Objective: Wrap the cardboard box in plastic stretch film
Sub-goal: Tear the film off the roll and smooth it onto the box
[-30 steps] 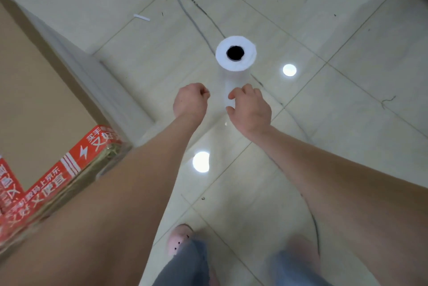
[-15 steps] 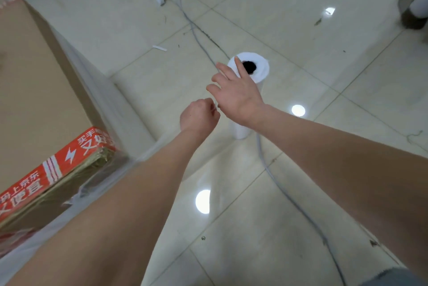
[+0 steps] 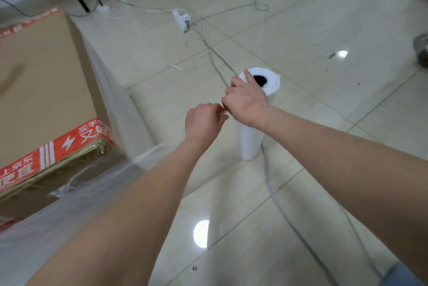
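Floor (image 3: 312,37): pale glossy tiles with ceiling lights reflected; a grey cable (image 3: 273,193) runs across them and a white power strip (image 3: 181,20) lies further off.

Item 1, cardboard box (image 3: 41,91): stands on the floor at the left, brown with a red printed tape band along its near edge. Its right side and near face are covered in clear film, and its top shows bare cardboard.

Item 2, stretch film (image 3: 92,193): a loose, wrinkled sheet runs from the box's near corner under the left forearm toward the hands.

Item 3, film roll (image 3: 250,139): upright on the floor, well apart from the box, its dark core facing up.

Item 4, left hand (image 3: 203,123): fingers (image 3: 214,109) curled with the tips pressed together, apparently pinching the film's edge beside the roll.

Item 5, right hand (image 3: 245,102): in front of the roll's upper part, its index finger (image 3: 248,75) straight beside the top rim and the others curled. Whether they pinch film cannot be told.

Progress, as judged: the sides are at least partly wrapped. The sheet seems joined to the roll, so parting it and smoothing the tail onto the box look to be what is left. The far faces are hidden.
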`<state>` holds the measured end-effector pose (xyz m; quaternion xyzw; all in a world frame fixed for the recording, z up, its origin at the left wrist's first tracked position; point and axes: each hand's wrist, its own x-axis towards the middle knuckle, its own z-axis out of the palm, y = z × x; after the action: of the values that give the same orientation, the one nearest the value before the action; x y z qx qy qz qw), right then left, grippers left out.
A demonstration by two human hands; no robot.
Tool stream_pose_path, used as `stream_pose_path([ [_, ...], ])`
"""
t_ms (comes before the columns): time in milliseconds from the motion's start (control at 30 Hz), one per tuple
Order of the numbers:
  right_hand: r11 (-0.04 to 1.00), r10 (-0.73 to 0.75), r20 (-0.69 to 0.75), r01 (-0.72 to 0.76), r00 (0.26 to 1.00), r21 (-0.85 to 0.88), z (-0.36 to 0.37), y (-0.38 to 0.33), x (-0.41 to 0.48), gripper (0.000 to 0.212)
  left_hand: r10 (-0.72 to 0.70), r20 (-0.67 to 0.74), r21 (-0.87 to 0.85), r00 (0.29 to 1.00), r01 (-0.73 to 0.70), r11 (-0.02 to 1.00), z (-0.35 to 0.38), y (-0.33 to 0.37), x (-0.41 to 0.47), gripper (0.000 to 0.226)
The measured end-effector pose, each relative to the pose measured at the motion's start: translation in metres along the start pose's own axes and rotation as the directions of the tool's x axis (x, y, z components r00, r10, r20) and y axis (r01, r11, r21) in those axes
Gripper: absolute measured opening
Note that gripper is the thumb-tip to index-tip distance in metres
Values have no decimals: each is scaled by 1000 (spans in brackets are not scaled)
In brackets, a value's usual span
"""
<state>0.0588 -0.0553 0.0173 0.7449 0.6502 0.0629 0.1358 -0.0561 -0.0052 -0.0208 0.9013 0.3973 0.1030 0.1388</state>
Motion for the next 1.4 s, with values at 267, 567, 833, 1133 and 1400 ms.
stream_pose_path([
  [267,997,-22,-41,25,999,73,2,6,2,24,-110,4,-75,994,110,991,-6,3,2,21],
  [567,994,1,7,-2,1000,105,-2,4,1,25,-149,12,-49,989,149,988,-10,8,-1,21],
  [833,999,-20,5,21,1000,-48,-8,1,-8,24,-109,1,-73,994,109,991,-9,10,-4,24],
  [1133,994,-106,-82,104,991,-24,-9,-6,-11,26,-318,69,-304,946,323,896,-9,5,-7,16],
  [1400,975,-211,-68,205,975,-84,-3,-9,-16,28,-525,139,-519,839,514,683,0,-5,-8,16],
])
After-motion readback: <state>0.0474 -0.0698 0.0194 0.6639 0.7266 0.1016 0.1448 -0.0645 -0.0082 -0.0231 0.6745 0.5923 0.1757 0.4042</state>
